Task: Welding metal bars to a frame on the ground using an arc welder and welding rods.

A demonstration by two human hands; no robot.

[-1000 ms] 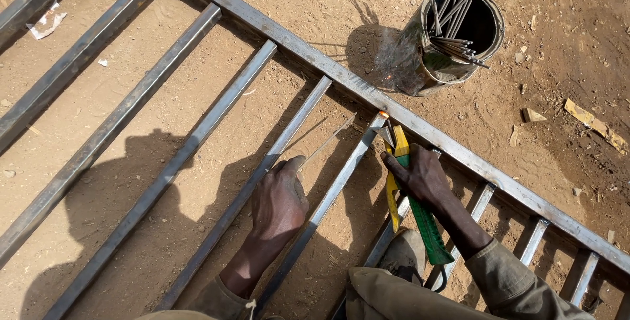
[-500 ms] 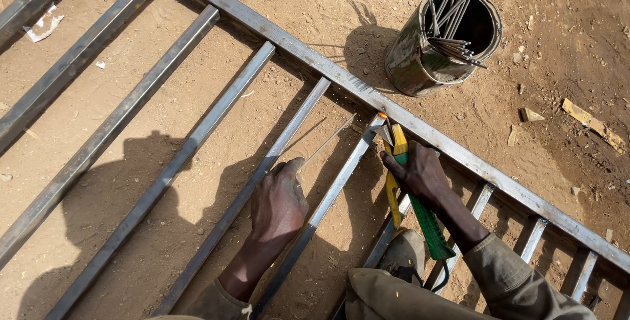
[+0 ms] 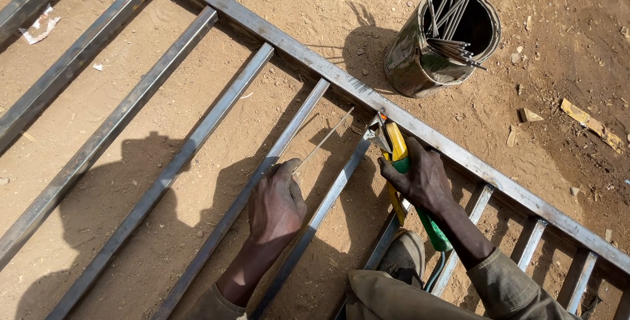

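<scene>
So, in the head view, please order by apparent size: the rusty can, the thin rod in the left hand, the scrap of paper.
1. Rusty can
2. Thin rod, long but very slim
3. Scrap of paper, farther away, so uncertain

Metal frame (image 3: 420, 130) cut off by the edges at 9, 12 and 4 o'clock. Green-handled holder (image 3: 408, 182) half covered by the right hand (image 3: 423, 179). Rod ends lost inside the can (image 3: 420, 64). Both forearms cropped at 6 o'clock.
</scene>
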